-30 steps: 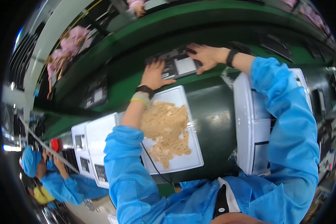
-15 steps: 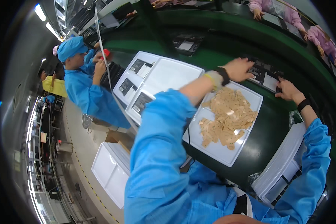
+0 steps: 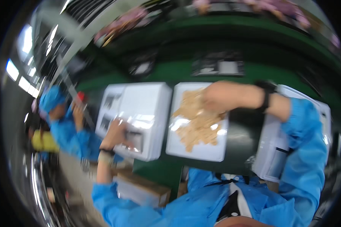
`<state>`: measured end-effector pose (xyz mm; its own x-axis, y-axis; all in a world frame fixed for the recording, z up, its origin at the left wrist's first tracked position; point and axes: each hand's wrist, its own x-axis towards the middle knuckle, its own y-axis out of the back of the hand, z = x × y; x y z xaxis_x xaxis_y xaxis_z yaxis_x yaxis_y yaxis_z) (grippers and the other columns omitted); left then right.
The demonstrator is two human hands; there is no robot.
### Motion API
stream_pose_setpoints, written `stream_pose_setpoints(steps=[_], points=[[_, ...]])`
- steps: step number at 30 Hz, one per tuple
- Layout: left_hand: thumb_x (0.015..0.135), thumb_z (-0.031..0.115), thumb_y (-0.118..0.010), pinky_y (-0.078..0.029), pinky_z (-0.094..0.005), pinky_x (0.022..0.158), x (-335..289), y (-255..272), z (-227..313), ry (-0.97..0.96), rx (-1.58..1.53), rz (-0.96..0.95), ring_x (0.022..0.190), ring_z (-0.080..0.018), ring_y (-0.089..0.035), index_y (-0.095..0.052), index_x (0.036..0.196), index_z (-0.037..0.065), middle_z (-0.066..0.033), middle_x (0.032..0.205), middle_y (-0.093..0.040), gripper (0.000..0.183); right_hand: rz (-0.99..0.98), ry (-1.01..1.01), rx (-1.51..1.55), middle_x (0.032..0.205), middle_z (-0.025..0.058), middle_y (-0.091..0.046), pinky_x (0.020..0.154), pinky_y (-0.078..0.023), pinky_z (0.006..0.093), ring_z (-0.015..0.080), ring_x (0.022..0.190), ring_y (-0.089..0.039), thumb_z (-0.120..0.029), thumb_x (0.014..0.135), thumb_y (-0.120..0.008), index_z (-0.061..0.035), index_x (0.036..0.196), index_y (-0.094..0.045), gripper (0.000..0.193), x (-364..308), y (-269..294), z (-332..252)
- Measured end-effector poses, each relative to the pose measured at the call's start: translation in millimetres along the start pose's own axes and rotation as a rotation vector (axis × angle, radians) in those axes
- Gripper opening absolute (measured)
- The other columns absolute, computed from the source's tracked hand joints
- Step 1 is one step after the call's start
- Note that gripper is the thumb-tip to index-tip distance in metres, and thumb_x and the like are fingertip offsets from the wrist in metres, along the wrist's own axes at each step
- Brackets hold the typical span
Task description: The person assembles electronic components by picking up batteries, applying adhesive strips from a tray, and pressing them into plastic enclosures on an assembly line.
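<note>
Head view: right hand (image 3: 225, 96), blurred, over a heap of tan pieces (image 3: 197, 130) on a white tray (image 3: 173, 148); fingers bunched, any held piece cannot be confirmed. Left hand (image 3: 116, 134), over the near side of a divided white tray (image 3: 155, 96), next to a dark part (image 3: 136, 140); thumb and fingers apart, contact and grip cannot be told. Handling, as judged: separate a single tan piece with the fingertips, leaving neighbours undisturbed; lift the dark part by its edges. Dark panel (image 3: 212, 64) with pale rectangle: beyond the trays, clear of both hands. Obscured: right fingertips, behind the hand; part details, by blur and glare; upper-edge workers, cut off.
</note>
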<state>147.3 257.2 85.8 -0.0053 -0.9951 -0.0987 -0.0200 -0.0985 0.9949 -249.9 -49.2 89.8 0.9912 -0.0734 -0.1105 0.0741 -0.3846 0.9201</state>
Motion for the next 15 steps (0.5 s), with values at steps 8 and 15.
stream_pose_setpoints(steps=[8,15], points=[[0.102,0.012,-0.066,-0.044,-0.035,0.107,89.2,-0.8,23.2,0.073,-0.903,0.581,0.12,-0.0232,-0.059,-0.049,0.139,-0.005,-0.0147,0.131,-0.061,0.044,0.634,0.064,0.309,0.084,0.0191,-0.073,0.072,-0.057,0.0476,0.0379,0.08,-0.071,-0.033,0.089,-0.073,0.0016,0.107,-0.067,0.039,23.7,-48.7,-25.5],[0.105,0.016,-0.062,-0.051,-0.0289,0.09,227.5,-12.4,153.9,-0.064,-1.649,0.208,0.1,-0.016,-0.065,-0.054,0.132,-0.001,-0.0084,0.115,-0.067,0.033,1.083,-0.182,1.068,0.097,0.0151,-0.071,0.072,-0.056,0.0361,0.0228,0.085,-0.07,-0.01,0.085,-0.077,0.0,0.101,-0.064,0.023,24.4,-32.1,7.6]])
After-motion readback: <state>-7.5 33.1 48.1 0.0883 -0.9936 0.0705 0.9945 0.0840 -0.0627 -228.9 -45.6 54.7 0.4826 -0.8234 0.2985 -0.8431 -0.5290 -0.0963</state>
